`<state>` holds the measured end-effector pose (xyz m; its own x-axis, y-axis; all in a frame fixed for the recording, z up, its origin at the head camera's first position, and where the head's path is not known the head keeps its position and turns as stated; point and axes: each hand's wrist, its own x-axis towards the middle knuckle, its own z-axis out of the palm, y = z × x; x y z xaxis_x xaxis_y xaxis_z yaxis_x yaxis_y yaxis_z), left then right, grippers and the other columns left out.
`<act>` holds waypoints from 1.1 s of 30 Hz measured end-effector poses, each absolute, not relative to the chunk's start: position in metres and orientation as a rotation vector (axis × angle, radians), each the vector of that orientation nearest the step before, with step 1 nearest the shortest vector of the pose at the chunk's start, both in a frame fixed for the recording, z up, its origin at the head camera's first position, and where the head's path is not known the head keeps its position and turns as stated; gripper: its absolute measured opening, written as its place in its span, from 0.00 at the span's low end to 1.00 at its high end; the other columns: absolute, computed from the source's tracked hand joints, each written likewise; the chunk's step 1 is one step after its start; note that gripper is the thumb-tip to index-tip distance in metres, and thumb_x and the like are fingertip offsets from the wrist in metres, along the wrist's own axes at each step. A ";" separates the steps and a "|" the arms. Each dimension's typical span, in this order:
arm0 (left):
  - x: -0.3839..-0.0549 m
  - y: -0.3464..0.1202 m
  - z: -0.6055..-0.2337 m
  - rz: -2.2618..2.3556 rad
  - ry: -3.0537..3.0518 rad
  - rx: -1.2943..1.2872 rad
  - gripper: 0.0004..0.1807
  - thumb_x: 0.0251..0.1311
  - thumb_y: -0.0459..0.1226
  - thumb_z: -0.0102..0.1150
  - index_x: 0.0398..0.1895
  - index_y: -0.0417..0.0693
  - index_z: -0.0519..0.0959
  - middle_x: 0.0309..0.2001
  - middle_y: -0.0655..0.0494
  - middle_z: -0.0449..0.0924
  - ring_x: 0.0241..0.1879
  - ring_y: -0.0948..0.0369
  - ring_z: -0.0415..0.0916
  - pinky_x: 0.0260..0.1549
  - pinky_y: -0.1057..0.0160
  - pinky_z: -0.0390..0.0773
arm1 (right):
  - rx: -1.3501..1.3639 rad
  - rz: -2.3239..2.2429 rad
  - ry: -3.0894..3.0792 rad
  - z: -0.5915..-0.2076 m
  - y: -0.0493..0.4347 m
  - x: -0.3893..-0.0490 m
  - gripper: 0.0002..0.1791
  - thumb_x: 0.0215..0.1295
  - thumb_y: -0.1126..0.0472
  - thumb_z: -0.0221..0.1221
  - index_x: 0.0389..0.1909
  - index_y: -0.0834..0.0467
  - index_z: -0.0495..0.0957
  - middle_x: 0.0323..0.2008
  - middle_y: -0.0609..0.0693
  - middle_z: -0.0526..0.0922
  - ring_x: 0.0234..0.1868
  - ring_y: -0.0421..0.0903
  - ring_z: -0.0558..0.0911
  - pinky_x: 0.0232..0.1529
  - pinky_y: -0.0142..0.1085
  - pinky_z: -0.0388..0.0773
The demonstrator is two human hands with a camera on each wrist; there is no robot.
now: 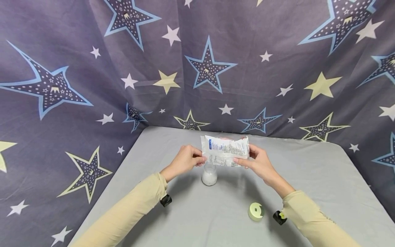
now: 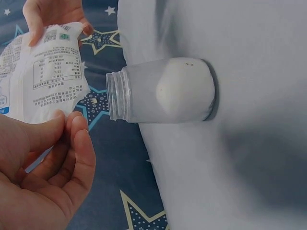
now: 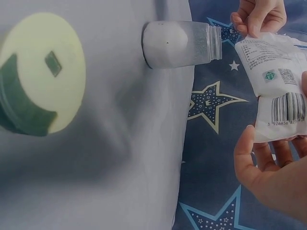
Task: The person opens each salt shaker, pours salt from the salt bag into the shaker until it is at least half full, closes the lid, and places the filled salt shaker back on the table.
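One dark cloth (image 1: 168,115) printed with many stars hangs behind and to the left. Before it lies one tabletop (image 1: 191,219), covered in plain grey. Two pale yellow sleeves (image 1: 129,206) reach in over it. One white, soft packet (image 1: 226,151) with printed text is held up off the surface, above the jar, and both hands are on it: the left hand (image 1: 184,160) pinches one end between thumb and fingers, while the right hand (image 1: 260,163) grips the other end, thumb on the near face and fingers behind. One clear jar (image 1: 209,176) stands upright on the tabletop, uncovered at its threaded neck, its lower part filled with something white. One round green lid (image 1: 255,211) lies well apart from the jar, near the right forearm. Two small black devices (image 1: 166,200) sit at the wrists, one to each arm.
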<state>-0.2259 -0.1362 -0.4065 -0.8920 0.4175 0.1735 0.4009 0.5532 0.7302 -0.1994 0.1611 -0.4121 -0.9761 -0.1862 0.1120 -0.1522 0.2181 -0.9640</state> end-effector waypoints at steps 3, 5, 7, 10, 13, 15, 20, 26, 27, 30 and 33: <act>-0.225 -0.136 -0.407 1.299 2.743 0.723 0.07 0.66 0.30 0.71 0.28 0.40 0.90 0.22 0.57 0.85 0.23 0.65 0.80 0.24 0.69 0.74 | -0.340 -1.923 2.428 -0.412 0.161 -0.199 0.27 0.61 0.62 0.75 0.61 0.64 0.80 0.47 0.55 0.85 0.45 0.47 0.81 0.34 0.38 0.83; -0.225 -0.136 -0.407 1.307 2.740 0.724 0.07 0.66 0.30 0.71 0.28 0.40 0.90 0.22 0.56 0.85 0.23 0.65 0.79 0.23 0.69 0.74 | -0.344 -1.928 2.426 -0.412 0.161 -0.200 0.27 0.61 0.63 0.75 0.60 0.64 0.80 0.46 0.55 0.85 0.45 0.47 0.81 0.34 0.38 0.83; -0.225 -0.136 -0.407 1.309 2.737 0.722 0.07 0.66 0.30 0.71 0.29 0.39 0.90 0.22 0.56 0.84 0.22 0.65 0.79 0.23 0.69 0.73 | -0.348 -1.931 2.426 -0.412 0.160 -0.200 0.27 0.61 0.63 0.75 0.60 0.65 0.80 0.46 0.55 0.85 0.45 0.47 0.81 0.34 0.38 0.83; -0.226 -0.136 -0.407 1.300 2.736 0.726 0.06 0.66 0.30 0.71 0.29 0.39 0.90 0.21 0.57 0.84 0.22 0.65 0.78 0.22 0.69 0.72 | -0.350 -1.934 2.428 -0.413 0.160 -0.200 0.27 0.61 0.64 0.75 0.60 0.65 0.80 0.46 0.55 0.85 0.45 0.47 0.81 0.34 0.38 0.83; -0.227 -0.137 -0.407 1.293 2.733 0.732 0.07 0.66 0.30 0.70 0.29 0.38 0.90 0.21 0.57 0.84 0.22 0.64 0.78 0.22 0.69 0.72 | -0.354 -1.936 2.430 -0.413 0.160 -0.200 0.27 0.60 0.64 0.75 0.60 0.65 0.80 0.46 0.55 0.85 0.46 0.47 0.81 0.34 0.38 0.83; -0.227 -0.137 -0.407 1.296 2.733 0.732 0.07 0.66 0.30 0.71 0.29 0.38 0.90 0.21 0.57 0.84 0.22 0.64 0.78 0.22 0.69 0.72 | -0.359 -1.938 2.430 -0.413 0.160 -0.200 0.27 0.60 0.64 0.75 0.60 0.65 0.80 0.46 0.55 0.85 0.46 0.47 0.81 0.34 0.38 0.83; -0.227 -0.137 -0.408 1.298 2.736 0.726 0.06 0.66 0.30 0.71 0.29 0.40 0.90 0.22 0.57 0.84 0.22 0.65 0.78 0.23 0.69 0.73 | -0.359 -1.935 2.431 -0.412 0.160 -0.200 0.27 0.60 0.63 0.76 0.59 0.64 0.80 0.46 0.54 0.85 0.46 0.47 0.80 0.34 0.38 0.83; -0.226 -0.137 -0.407 1.309 2.722 0.720 0.06 0.66 0.29 0.71 0.29 0.39 0.90 0.22 0.56 0.85 0.22 0.65 0.79 0.23 0.69 0.74 | -0.365 -1.923 2.436 -0.411 0.160 -0.200 0.27 0.60 0.63 0.76 0.60 0.64 0.81 0.46 0.54 0.85 0.46 0.48 0.80 0.34 0.40 0.83; -0.226 -0.137 -0.407 1.311 2.721 0.720 0.06 0.66 0.29 0.71 0.29 0.39 0.90 0.22 0.56 0.85 0.22 0.65 0.79 0.23 0.69 0.74 | -0.366 -1.923 2.438 -0.411 0.160 -0.201 0.27 0.60 0.63 0.76 0.60 0.64 0.81 0.46 0.54 0.85 0.46 0.48 0.80 0.35 0.40 0.83; -0.226 -0.137 -0.407 1.309 2.720 0.724 0.06 0.66 0.29 0.71 0.30 0.39 0.90 0.22 0.56 0.85 0.22 0.65 0.79 0.23 0.69 0.74 | -0.370 -1.923 2.442 -0.410 0.160 -0.201 0.27 0.60 0.63 0.76 0.59 0.64 0.81 0.46 0.54 0.86 0.46 0.48 0.80 0.35 0.42 0.84; -0.226 -0.138 -0.409 1.306 2.717 0.732 0.05 0.66 0.29 0.71 0.31 0.38 0.90 0.22 0.56 0.85 0.22 0.65 0.79 0.23 0.68 0.75 | -0.369 -1.923 2.444 -0.411 0.160 -0.201 0.27 0.60 0.64 0.76 0.59 0.64 0.81 0.45 0.53 0.86 0.45 0.47 0.80 0.35 0.42 0.84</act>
<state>-0.2258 -0.1377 -0.4090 -0.8879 0.4297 0.1642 0.3967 0.5346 0.7463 -0.2005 0.1598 -0.4107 -0.9721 -0.1904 0.1370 -0.1779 0.2179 -0.9596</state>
